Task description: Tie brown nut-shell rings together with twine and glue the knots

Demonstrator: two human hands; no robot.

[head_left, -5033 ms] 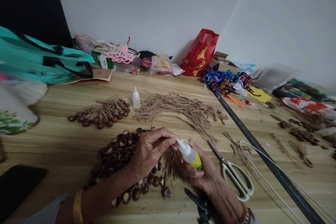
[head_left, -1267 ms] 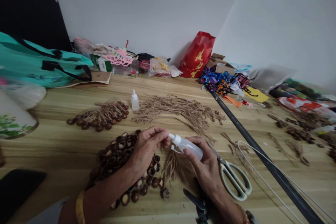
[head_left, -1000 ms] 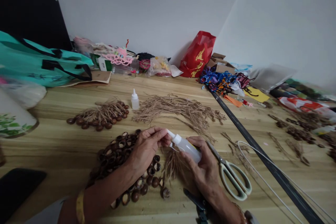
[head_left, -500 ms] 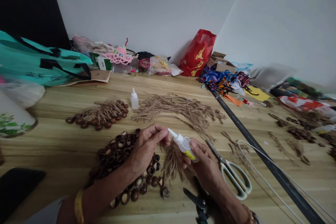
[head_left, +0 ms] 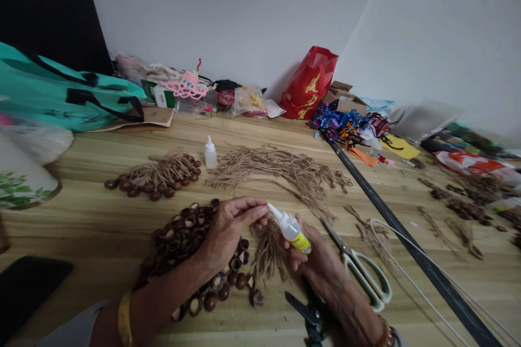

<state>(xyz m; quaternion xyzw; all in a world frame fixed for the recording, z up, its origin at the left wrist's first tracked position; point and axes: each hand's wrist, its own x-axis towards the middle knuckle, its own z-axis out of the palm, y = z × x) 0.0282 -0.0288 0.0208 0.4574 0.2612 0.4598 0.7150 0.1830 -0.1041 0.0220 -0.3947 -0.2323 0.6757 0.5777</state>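
Observation:
My right hand [head_left: 305,244] is closed round a small white glue bottle [head_left: 293,233] with a yellow label, its long nozzle slanting up to the left. The nozzle tip meets the fingertips of my left hand [head_left: 236,222], which are pinched together; whatever they hold is hidden. Below my hands lies a bunch of brown cords [head_left: 268,255]. Under and beside my left forearm spreads a pile of cut, hollow brown nutshells [head_left: 183,233]. Scissors [head_left: 366,271] with pale green handles lie right of my right hand, and a black hand tool [head_left: 305,312] lies below it.
A second white bottle [head_left: 210,153] stands behind, between corded brown nuts [head_left: 157,176] and a long heap of cords [head_left: 277,165]. A red bag [head_left: 309,84] and a teal bag [head_left: 73,92] are at the back. A white cable [head_left: 411,268] crosses the dark strip [head_left: 382,200] at right.
My right hand has turned the glue bottle so its yellow label shows more. The bottle tip and my left fingertips have shifted slightly right and down.

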